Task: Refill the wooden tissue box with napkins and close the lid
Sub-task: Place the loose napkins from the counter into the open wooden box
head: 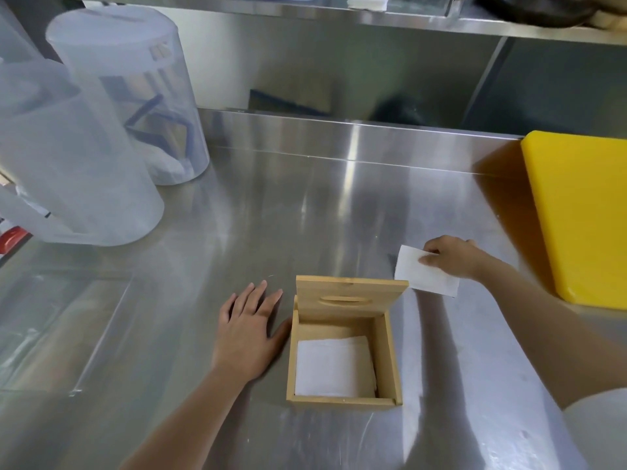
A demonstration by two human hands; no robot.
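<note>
Right hand (449,257) pinches a flat white napkin (424,274) at 2 o'clock of the box | left hand (249,334) flat, fingers spread on steel counter (237,205), thumb touching square wooden tissue box (342,344) | slotted lid (349,296) upright, folded napkins (334,366) inside | frosted plastic tubs (101,130) at 10 o'clock, contents blurred.

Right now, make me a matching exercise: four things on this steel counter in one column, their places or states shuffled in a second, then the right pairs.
Things:
1. Square wooden tissue box
2. Thick yellow cutting board
3. Left hand
4. White paper napkin

States:
A. Pinched in the right hand
B. Flat on the counter, beside the box
C. Lid raised, napkins inside
D. At the counter's far right

Pairs: 1-C, 2-D, 3-B, 4-A
</note>
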